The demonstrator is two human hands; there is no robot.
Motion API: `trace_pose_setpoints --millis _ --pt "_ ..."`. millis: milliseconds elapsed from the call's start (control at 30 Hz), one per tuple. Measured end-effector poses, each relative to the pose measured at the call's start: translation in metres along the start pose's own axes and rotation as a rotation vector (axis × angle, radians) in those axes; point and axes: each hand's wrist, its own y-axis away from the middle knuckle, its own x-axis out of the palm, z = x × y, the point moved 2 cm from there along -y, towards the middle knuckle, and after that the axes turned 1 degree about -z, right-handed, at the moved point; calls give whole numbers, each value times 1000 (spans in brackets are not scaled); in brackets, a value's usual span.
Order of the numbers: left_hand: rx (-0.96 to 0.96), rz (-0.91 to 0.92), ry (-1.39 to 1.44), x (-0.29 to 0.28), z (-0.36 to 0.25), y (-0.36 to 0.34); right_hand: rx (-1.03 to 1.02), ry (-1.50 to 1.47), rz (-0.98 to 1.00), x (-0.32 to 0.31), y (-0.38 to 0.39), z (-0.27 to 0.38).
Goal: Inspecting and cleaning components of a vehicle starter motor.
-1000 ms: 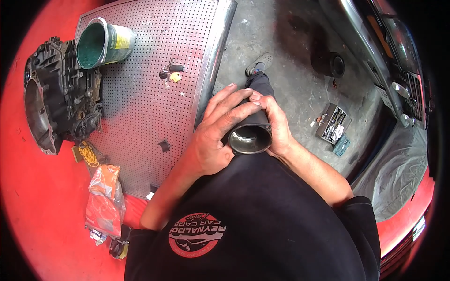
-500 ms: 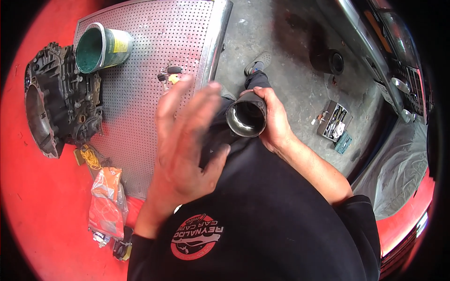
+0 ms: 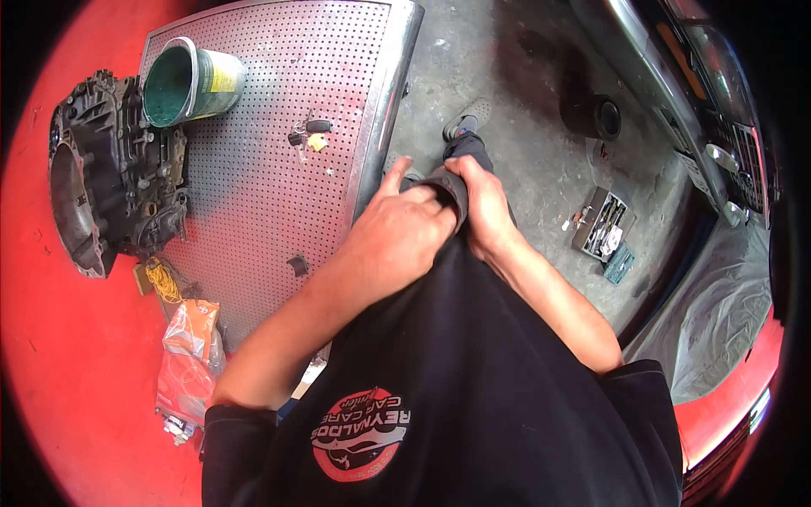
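Observation:
A short black hollow cylinder (image 3: 454,193), open at one end, is held in front of my body with its mouth tilted toward me. My right hand (image 3: 487,203) is wrapped around its far right side, thumb along the top. My left hand (image 3: 405,232) is closed at the cylinder's mouth, with bent fingers reaching in over the rim. One finger of that hand sticks out past the left side. The left fingertips are hidden inside. A fold of my black shirt (image 3: 473,338) rises close under the cylinder.
A perforated metal table (image 3: 253,177) at left bears a green-lined bucket (image 3: 211,84), keys (image 3: 309,133) and a small dark piece (image 3: 297,265). Left of it stands a transmission housing (image 3: 118,169), with an orange-and-clear bag (image 3: 190,346) below. A toolbox (image 3: 604,224) sits on the floor near a car (image 3: 718,127).
My left hand, open and moving over the table edge before, has come right and put its fingers into the cylinder's mouth. My right hand keeps its hold, and the small dark piece has come into view.

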Motion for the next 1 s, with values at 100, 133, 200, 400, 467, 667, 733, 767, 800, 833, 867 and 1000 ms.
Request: trace_pose_setpoints --millis 100,133,200,400,467,667,733,767,800,833,867,1000 --pt "-36 -21 -7 23 12 -6 120 -24 -50 -1 -17 -3" --pt "-60 -54 1 28 14 -9 119 -23 -51 -2 -19 -4" --pt "-64 -81 23 35 18 -11 157 34 -27 -2 -23 -6" --pt "-92 113 -28 20 16 -27 288 -157 71 -5 -41 -38" --pt "-78 91 -69 15 19 -24 278 -197 104 8 -37 -31" --pt "-117 138 -112 6 19 -20 329 -123 205 8 -33 -24" --pt "-167 199 -95 12 21 -22 316 -121 218 4 -39 -24" --pt "-163 246 -66 21 22 -21 284 -66 171 5 -37 -21" --pt "-159 293 -36 30 24 -19 252 -9 125 5 -37 -18" --pt "-167 285 -33 31 19 -21 188 39 111 1 -42 -20" --pt "-168 287 -28 31 19 -21 192 41 111 0 -47 -23" --pt "-188 453 -28 33 27 -30 256 120 154 -1 -65 -39"
